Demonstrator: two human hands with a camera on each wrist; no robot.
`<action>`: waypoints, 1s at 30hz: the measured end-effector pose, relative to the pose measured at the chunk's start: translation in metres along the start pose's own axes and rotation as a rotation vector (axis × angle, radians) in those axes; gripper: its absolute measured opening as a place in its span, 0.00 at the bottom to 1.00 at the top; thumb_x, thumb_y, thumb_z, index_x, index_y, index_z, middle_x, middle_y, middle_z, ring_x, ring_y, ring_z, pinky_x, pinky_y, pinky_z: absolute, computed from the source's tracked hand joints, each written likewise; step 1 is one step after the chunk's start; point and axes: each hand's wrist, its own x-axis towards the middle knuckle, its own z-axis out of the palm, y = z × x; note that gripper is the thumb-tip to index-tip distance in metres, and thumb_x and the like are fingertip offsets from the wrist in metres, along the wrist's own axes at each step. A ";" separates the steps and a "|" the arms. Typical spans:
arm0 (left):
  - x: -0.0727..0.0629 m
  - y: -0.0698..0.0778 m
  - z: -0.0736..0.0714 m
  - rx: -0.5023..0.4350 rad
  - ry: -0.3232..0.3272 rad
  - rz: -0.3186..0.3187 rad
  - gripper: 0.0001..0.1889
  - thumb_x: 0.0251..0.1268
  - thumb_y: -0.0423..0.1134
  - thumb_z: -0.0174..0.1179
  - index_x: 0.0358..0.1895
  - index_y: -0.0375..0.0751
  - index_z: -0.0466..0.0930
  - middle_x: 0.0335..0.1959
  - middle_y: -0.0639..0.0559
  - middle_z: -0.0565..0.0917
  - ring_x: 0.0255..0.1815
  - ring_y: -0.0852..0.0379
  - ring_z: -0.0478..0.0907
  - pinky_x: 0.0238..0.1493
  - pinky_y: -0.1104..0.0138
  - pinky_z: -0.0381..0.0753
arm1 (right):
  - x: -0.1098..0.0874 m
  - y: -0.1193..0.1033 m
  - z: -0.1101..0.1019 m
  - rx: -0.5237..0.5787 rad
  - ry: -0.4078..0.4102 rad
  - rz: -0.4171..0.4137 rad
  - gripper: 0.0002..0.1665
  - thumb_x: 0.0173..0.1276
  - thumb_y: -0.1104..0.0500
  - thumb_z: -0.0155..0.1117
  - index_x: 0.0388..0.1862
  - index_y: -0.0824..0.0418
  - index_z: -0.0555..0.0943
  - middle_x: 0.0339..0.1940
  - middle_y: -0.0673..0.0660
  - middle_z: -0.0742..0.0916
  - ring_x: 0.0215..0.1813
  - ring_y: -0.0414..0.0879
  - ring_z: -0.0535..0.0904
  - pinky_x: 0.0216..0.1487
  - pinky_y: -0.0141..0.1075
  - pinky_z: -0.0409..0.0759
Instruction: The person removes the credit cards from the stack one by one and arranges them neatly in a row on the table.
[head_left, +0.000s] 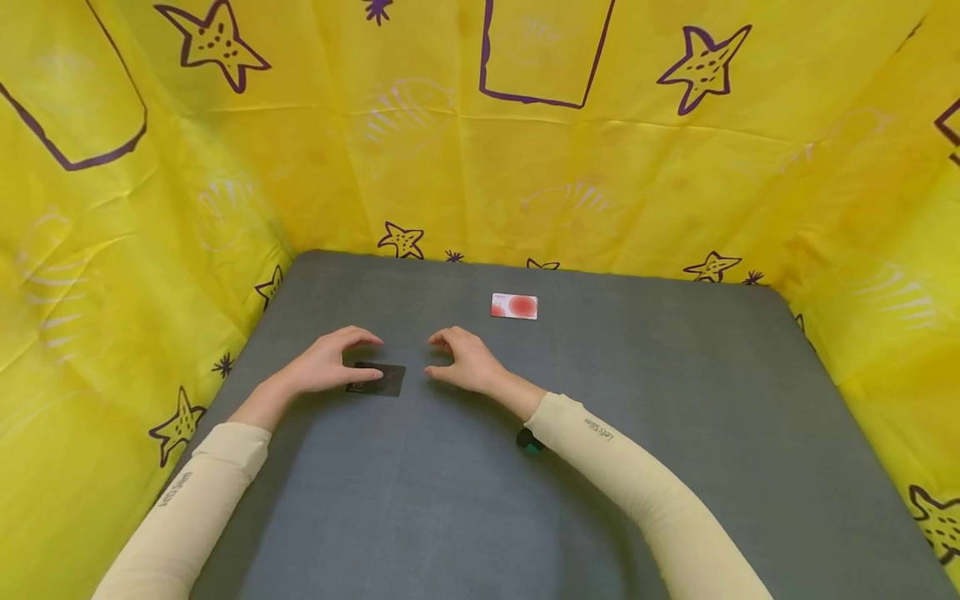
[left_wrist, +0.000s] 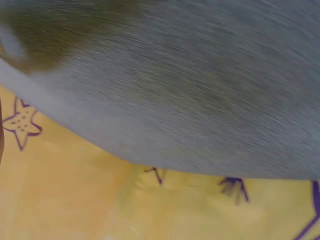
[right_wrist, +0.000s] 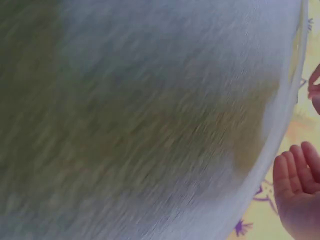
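Observation:
My left hand (head_left: 330, 362) hovers at the black card (head_left: 392, 382), its thumb overlapping the card in the head view. Thumb and fingers are bent in a loose arc with a gap between them. Facing it, my right hand (head_left: 467, 360) has the same loose arc and holds nothing. Lettering in a paler tone shows on the card's left part. Farther back lies a white and red card (head_left: 514, 306), apart from both hands. In the right wrist view, a cupped hand (right_wrist: 299, 192) shows at the right edge, with fingertips of another above it.
A dark grey table (head_left: 450, 500) spreads beneath both arms. Yellow cloth (head_left: 465, 183) with purple starfish drawings hangs behind it and at both sides. Beside the right cuff shows a small dark thing (head_left: 528, 440) with a green patch.

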 end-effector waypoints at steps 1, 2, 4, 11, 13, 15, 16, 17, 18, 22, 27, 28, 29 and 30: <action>0.003 0.002 0.001 -0.010 0.011 0.003 0.31 0.52 0.55 0.72 0.57 0.41 0.79 0.53 0.47 0.79 0.57 0.48 0.74 0.59 0.50 0.70 | -0.001 0.002 -0.001 0.009 0.011 0.002 0.28 0.61 0.52 0.72 0.56 0.63 0.78 0.45 0.57 0.82 0.46 0.47 0.75 0.50 0.36 0.74; 0.005 0.004 0.003 -0.024 0.021 0.005 0.31 0.52 0.55 0.72 0.57 0.41 0.79 0.53 0.46 0.79 0.57 0.48 0.74 0.59 0.50 0.70 | -0.002 0.004 -0.003 0.016 0.023 0.004 0.27 0.61 0.52 0.72 0.56 0.63 0.78 0.45 0.58 0.82 0.46 0.47 0.75 0.49 0.36 0.74; 0.011 0.008 0.006 -0.053 0.040 0.007 0.31 0.52 0.54 0.73 0.57 0.41 0.78 0.53 0.45 0.79 0.58 0.47 0.74 0.60 0.50 0.70 | -0.003 0.008 -0.006 0.036 0.040 0.014 0.27 0.61 0.53 0.72 0.57 0.62 0.78 0.45 0.58 0.82 0.46 0.47 0.75 0.49 0.36 0.74; 0.031 0.024 0.018 -0.155 0.107 0.017 0.29 0.54 0.48 0.73 0.57 0.37 0.76 0.54 0.41 0.78 0.59 0.46 0.74 0.62 0.51 0.70 | -0.009 0.019 -0.017 0.088 0.106 0.036 0.25 0.61 0.54 0.73 0.55 0.62 0.79 0.46 0.61 0.82 0.45 0.48 0.76 0.50 0.37 0.76; 0.037 0.030 0.022 -0.189 0.119 0.011 0.29 0.55 0.47 0.73 0.57 0.36 0.76 0.54 0.39 0.78 0.59 0.46 0.75 0.62 0.51 0.70 | -0.011 0.023 -0.019 0.104 0.122 0.039 0.25 0.61 0.55 0.73 0.55 0.63 0.79 0.46 0.61 0.83 0.46 0.48 0.77 0.51 0.37 0.76; 0.043 0.036 0.025 -0.224 0.126 0.004 0.29 0.55 0.46 0.73 0.57 0.35 0.76 0.55 0.38 0.77 0.59 0.45 0.75 0.62 0.51 0.70 | -0.013 0.027 -0.022 0.124 0.137 0.042 0.25 0.61 0.57 0.73 0.55 0.63 0.79 0.47 0.61 0.83 0.47 0.49 0.78 0.51 0.38 0.77; 0.045 0.038 0.027 -0.238 0.130 0.000 0.29 0.55 0.46 0.73 0.57 0.35 0.76 0.55 0.38 0.77 0.59 0.45 0.75 0.62 0.51 0.70 | -0.014 0.029 -0.023 0.131 0.144 0.042 0.24 0.61 0.57 0.73 0.55 0.63 0.79 0.47 0.61 0.83 0.47 0.49 0.78 0.51 0.38 0.77; 0.048 0.041 0.029 -0.251 0.132 -0.004 0.29 0.55 0.45 0.73 0.57 0.35 0.76 0.56 0.38 0.77 0.59 0.45 0.75 0.63 0.51 0.70 | -0.015 0.031 -0.025 0.141 0.151 0.042 0.24 0.61 0.58 0.72 0.54 0.64 0.79 0.47 0.61 0.83 0.47 0.49 0.78 0.51 0.38 0.78; 0.051 0.043 0.031 -0.259 0.135 -0.006 0.29 0.55 0.45 0.73 0.57 0.35 0.76 0.56 0.38 0.77 0.59 0.45 0.75 0.63 0.52 0.70 | -0.016 0.033 -0.026 0.153 0.157 0.040 0.24 0.61 0.58 0.72 0.54 0.64 0.79 0.47 0.61 0.83 0.47 0.49 0.78 0.51 0.38 0.78; 0.061 0.050 0.038 -0.282 0.147 -0.003 0.26 0.56 0.44 0.72 0.56 0.36 0.76 0.55 0.38 0.78 0.58 0.46 0.75 0.63 0.53 0.71 | -0.019 0.041 -0.032 0.189 0.180 0.043 0.23 0.61 0.59 0.72 0.54 0.64 0.79 0.47 0.60 0.84 0.47 0.49 0.79 0.51 0.39 0.79; 0.076 0.058 0.049 -0.311 0.167 0.020 0.25 0.56 0.42 0.72 0.54 0.33 0.76 0.53 0.37 0.79 0.56 0.47 0.76 0.61 0.54 0.72 | -0.023 0.053 -0.040 0.244 0.202 0.074 0.22 0.62 0.60 0.72 0.53 0.65 0.79 0.48 0.62 0.85 0.48 0.50 0.80 0.52 0.41 0.79; 0.079 0.059 0.052 -0.313 0.169 0.026 0.25 0.56 0.41 0.72 0.54 0.33 0.76 0.53 0.37 0.79 0.56 0.47 0.76 0.61 0.54 0.73 | -0.024 0.055 -0.042 0.253 0.206 0.084 0.22 0.62 0.60 0.72 0.53 0.66 0.79 0.49 0.63 0.85 0.48 0.50 0.80 0.52 0.41 0.79; 0.082 0.061 0.054 -0.316 0.169 0.030 0.25 0.56 0.41 0.72 0.54 0.32 0.77 0.53 0.36 0.79 0.56 0.47 0.76 0.61 0.54 0.73 | -0.024 0.057 -0.043 0.259 0.210 0.094 0.22 0.62 0.60 0.72 0.53 0.66 0.79 0.49 0.63 0.85 0.49 0.50 0.80 0.53 0.41 0.79; 0.085 0.062 0.056 -0.320 0.169 0.033 0.25 0.56 0.41 0.72 0.54 0.32 0.76 0.53 0.36 0.79 0.55 0.47 0.76 0.61 0.54 0.73 | -0.025 0.059 -0.044 0.265 0.214 0.104 0.22 0.62 0.60 0.72 0.54 0.66 0.79 0.50 0.62 0.85 0.49 0.51 0.80 0.53 0.42 0.79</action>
